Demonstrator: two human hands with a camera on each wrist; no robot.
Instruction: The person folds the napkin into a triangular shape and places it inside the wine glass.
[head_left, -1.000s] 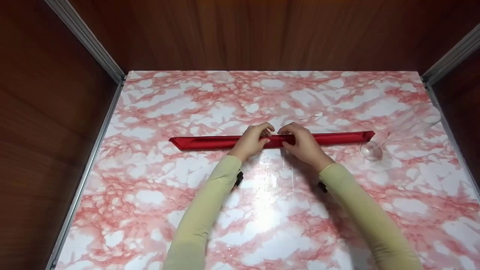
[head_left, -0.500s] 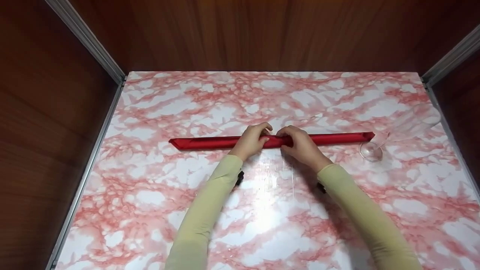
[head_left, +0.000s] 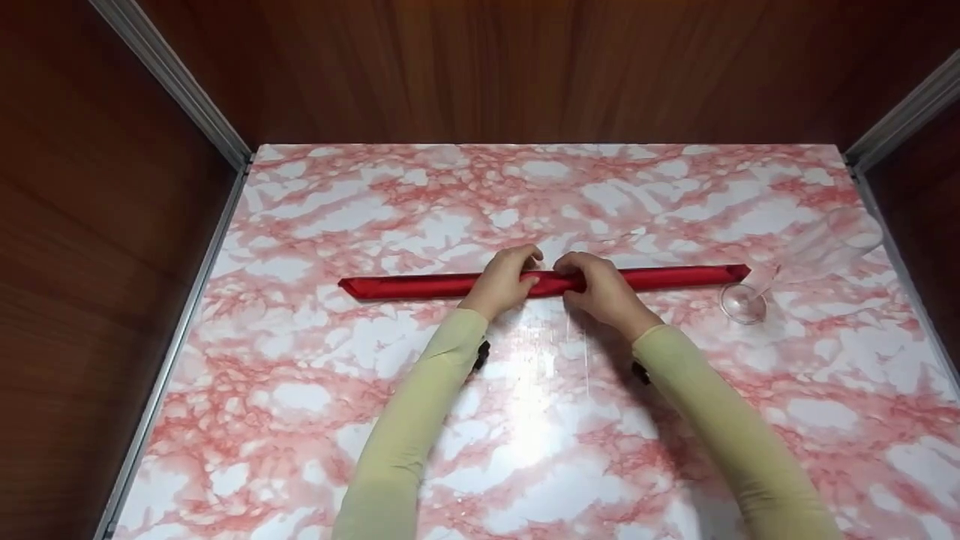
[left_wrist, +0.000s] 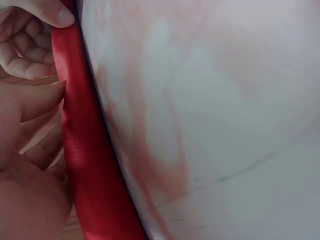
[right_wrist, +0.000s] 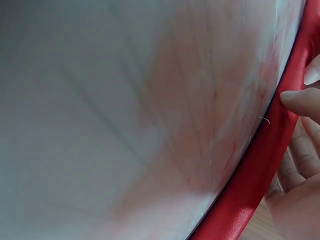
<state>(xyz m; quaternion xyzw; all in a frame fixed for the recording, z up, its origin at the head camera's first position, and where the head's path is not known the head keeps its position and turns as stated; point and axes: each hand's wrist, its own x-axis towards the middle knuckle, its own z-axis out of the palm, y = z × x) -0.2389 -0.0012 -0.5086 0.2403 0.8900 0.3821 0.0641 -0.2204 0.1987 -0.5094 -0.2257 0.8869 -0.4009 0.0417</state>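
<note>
A glossy red satin cloth (head_left: pixel 420 286), folded into a long narrow strip, lies crosswise on the table. Near its middle my left hand (head_left: pixel 504 279) grips it, thumb on the near side and fingers bent over the far edge. Just to the right, my right hand (head_left: pixel 604 289) holds the strip the same way, with a short stretch of red between the two hands. In the left wrist view the thumb tip touches the edge of the cloth (left_wrist: pixel 90 150). The right wrist view has the right thumb (right_wrist: pixel 300 102) pressing on the strip, most fingers behind it.
A clear stemmed glass (head_left: pixel 744 303) stands near the strip's right end, its bowl towards the right edge. The table (head_left: pixel 300 420) has a pink and white marbled top. Dark wooden panels (head_left: pixel 480 67) enclose it at the back and sides.
The strip's middle has become rounder and narrower under the fingers, its near edge rolled over. My right hand has shifted very slightly left; the left hand has barely moved.
</note>
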